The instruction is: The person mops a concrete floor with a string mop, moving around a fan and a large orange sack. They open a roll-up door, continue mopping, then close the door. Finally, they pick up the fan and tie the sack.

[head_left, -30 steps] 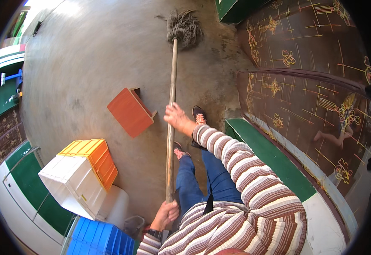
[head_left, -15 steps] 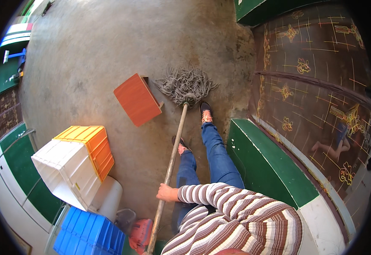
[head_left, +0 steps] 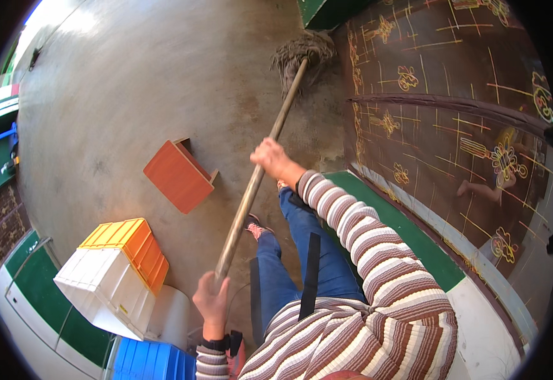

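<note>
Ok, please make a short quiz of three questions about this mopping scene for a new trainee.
1. True or false: both hands grip the wooden mop handle.
2. Which hand is nearer the mop head? A) left hand B) right hand
3. Fill in: the yellow-orange crate is stacked on a ____ crate.

Key:
1. True.
2. B. The right hand holds the handle midway along it; the left hand holds its near end.
3. White. A blue crate lies nearer the person, and an orange wooden stool lies tipped on the concrete floor.
</note>
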Action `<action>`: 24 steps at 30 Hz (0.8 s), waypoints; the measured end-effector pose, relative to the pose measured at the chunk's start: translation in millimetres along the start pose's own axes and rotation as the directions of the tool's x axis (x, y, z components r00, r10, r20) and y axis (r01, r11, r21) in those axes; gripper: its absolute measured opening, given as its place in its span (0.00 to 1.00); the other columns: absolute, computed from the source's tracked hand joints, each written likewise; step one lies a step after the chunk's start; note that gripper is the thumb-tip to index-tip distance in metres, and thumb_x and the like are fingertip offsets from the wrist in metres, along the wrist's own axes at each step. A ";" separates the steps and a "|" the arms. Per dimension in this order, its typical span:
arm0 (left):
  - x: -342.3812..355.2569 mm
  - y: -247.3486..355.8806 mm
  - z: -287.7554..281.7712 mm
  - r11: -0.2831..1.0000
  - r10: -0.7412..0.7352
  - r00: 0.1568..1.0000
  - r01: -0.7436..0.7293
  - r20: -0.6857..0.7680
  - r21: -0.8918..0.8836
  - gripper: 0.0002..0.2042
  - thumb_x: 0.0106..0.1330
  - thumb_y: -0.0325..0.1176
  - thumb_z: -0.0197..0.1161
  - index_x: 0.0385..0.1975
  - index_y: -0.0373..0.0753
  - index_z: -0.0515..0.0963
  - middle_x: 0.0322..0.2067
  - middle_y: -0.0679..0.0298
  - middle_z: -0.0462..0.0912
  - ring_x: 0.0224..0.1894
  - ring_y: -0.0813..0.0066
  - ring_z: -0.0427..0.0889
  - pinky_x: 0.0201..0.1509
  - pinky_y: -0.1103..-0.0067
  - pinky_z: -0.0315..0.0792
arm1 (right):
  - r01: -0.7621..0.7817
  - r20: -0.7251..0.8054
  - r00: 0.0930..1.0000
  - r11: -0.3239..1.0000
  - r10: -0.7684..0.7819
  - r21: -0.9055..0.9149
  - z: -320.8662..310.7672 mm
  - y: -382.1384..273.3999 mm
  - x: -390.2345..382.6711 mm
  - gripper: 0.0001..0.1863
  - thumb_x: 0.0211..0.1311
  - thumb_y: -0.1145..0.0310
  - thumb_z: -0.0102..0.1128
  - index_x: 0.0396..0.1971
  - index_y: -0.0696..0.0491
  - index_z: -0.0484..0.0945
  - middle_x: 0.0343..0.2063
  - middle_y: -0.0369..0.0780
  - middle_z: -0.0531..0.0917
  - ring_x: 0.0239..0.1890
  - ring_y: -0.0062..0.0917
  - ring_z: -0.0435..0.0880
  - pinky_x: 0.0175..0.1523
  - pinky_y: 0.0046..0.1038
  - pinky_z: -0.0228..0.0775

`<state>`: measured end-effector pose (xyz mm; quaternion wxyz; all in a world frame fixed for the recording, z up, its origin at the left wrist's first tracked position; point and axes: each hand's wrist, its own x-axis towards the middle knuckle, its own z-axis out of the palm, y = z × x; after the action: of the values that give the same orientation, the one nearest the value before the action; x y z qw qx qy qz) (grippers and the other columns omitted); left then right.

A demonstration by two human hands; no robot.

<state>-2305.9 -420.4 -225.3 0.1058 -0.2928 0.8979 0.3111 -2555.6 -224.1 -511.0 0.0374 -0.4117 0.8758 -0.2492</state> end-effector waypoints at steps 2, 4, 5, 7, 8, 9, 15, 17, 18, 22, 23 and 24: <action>45.1 48.4 3.3 0.969 0.241 0.954 -0.245 -0.178 0.000 0.12 0.49 0.23 0.72 0.31 0.34 0.76 0.22 0.59 0.77 0.22 0.73 0.75 0.29 0.80 0.71 | -0.176 -0.133 0.974 0.983 0.182 0.055 -31.0 43.2 25.4 0.04 0.49 0.69 0.53 0.19 0.45 0.69 0.19 0.35 0.71 0.32 0.30 0.76 0.54 0.36 0.63; 75.2 88.1 -14.1 0.931 0.364 0.894 -0.355 -0.261 0.083 0.11 0.49 0.27 0.72 0.30 0.36 0.77 0.25 0.57 0.80 0.25 0.65 0.80 0.29 0.78 0.71 | -0.267 -0.257 0.920 0.953 0.296 0.142 -60.4 60.9 43.1 0.06 0.48 0.70 0.57 0.20 0.47 0.69 0.21 0.35 0.73 0.34 0.31 0.76 0.55 0.36 0.63; 86.5 103.2 -25.9 0.879 0.468 0.819 -0.469 -0.332 0.083 0.07 0.52 0.23 0.69 0.26 0.35 0.76 0.24 0.56 0.81 0.24 0.65 0.79 0.29 0.78 0.70 | -0.269 -0.341 0.885 0.945 0.318 0.184 -70.8 58.3 50.2 0.09 0.45 0.70 0.62 0.20 0.47 0.68 0.21 0.35 0.73 0.34 0.33 0.75 0.52 0.35 0.63; 95.3 127.1 -51.5 0.834 0.528 0.729 -0.541 -0.436 0.106 0.04 0.58 0.20 0.61 0.23 0.32 0.74 0.22 0.54 0.81 0.23 0.63 0.79 0.29 0.76 0.70 | -0.305 -0.417 0.821 0.917 0.390 0.257 -86.1 41.9 58.4 0.12 0.42 0.70 0.66 0.19 0.47 0.68 0.21 0.36 0.73 0.33 0.34 0.75 0.48 0.35 0.62; 96.6 136.2 -63.4 0.809 0.538 0.679 -0.583 -0.500 0.079 0.04 0.57 0.19 0.58 0.22 0.30 0.73 0.22 0.53 0.81 0.23 0.64 0.78 0.29 0.76 0.70 | -0.310 -0.441 0.795 0.903 0.417 0.296 -90.7 29.0 59.1 0.12 0.42 0.70 0.65 0.19 0.47 0.68 0.21 0.36 0.73 0.33 0.34 0.74 0.47 0.35 0.62; 97.7 144.0 -71.6 0.800 0.522 0.622 -0.594 -0.583 0.082 0.07 0.59 0.18 0.53 0.19 0.31 0.70 0.19 0.54 0.78 0.21 0.66 0.74 0.28 0.75 0.67 | -0.313 -0.466 0.766 0.890 0.444 0.333 -94.8 15.3 57.4 0.11 0.42 0.70 0.65 0.19 0.47 0.68 0.21 0.36 0.73 0.33 0.34 0.74 0.46 0.35 0.62; 97.8 174.1 -106.6 0.659 0.510 0.455 -0.752 -0.730 -0.009 0.14 0.62 0.31 0.45 0.14 0.40 0.57 0.12 0.58 0.66 0.20 0.71 0.62 0.28 0.73 0.59 | -0.424 -0.399 0.700 0.795 0.592 0.434 -111.6 -65.9 9.9 0.10 0.45 0.71 0.63 0.19 0.49 0.68 0.21 0.36 0.73 0.33 0.34 0.74 0.46 0.35 0.61; 102.2 181.1 -109.0 0.611 0.456 0.476 -0.782 -0.752 -0.124 0.13 0.62 0.32 0.44 0.14 0.41 0.57 0.12 0.58 0.65 0.20 0.72 0.61 0.28 0.73 0.59 | -0.471 -0.373 0.670 0.756 0.641 0.454 -110.1 -92.5 -13.2 0.10 0.46 0.71 0.63 0.20 0.49 0.68 0.22 0.37 0.73 0.33 0.34 0.74 0.46 0.34 0.61; 106.1 183.8 -106.2 0.599 0.427 0.484 -0.784 -0.764 -0.161 0.13 0.61 0.32 0.43 0.14 0.41 0.57 0.12 0.58 0.65 0.21 0.72 0.60 0.30 0.72 0.61 | -0.508 -0.343 0.649 0.723 0.679 0.468 -108.1 -104.4 -24.3 0.10 0.46 0.71 0.63 0.20 0.49 0.68 0.22 0.36 0.73 0.33 0.33 0.74 0.46 0.34 0.61; 126.3 193.9 -92.0 0.343 0.401 0.821 -0.547 -0.407 -0.764 0.13 0.63 0.34 0.42 0.15 0.42 0.58 0.09 0.60 0.64 0.16 0.74 0.62 0.30 0.71 0.67 | -0.607 -0.299 0.539 0.609 0.788 0.510 -98.6 -126.0 -51.9 0.09 0.46 0.72 0.61 0.20 0.48 0.68 0.21 0.36 0.73 0.32 0.34 0.74 0.44 0.35 0.61; 130.7 196.6 -92.9 0.234 0.473 0.862 -0.324 -0.184 -0.917 0.14 0.64 0.35 0.42 0.15 0.42 0.58 0.08 0.61 0.64 0.13 0.74 0.63 0.31 0.70 0.69 | -0.619 -0.300 0.516 0.591 0.802 0.518 -97.9 -126.2 -53.1 0.08 0.45 0.74 0.60 0.20 0.48 0.68 0.21 0.35 0.73 0.31 0.34 0.74 0.43 0.36 0.60; 137.4 200.2 -98.1 0.188 0.573 0.819 -0.162 -0.026 -0.969 0.15 0.66 0.36 0.41 0.14 0.44 0.57 0.05 0.64 0.61 0.09 0.75 0.62 0.29 0.72 0.69 | -0.628 -0.302 0.493 0.574 0.816 0.525 -98.5 -123.5 -51.7 0.07 0.44 0.75 0.58 0.20 0.48 0.69 0.21 0.35 0.73 0.30 0.34 0.73 0.42 0.36 0.60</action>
<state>-2535.9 -417.4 -100.1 -0.0123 -0.0081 0.5440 0.8389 -2461.4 -212.1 -374.5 -0.0233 0.0986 0.8828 -0.4586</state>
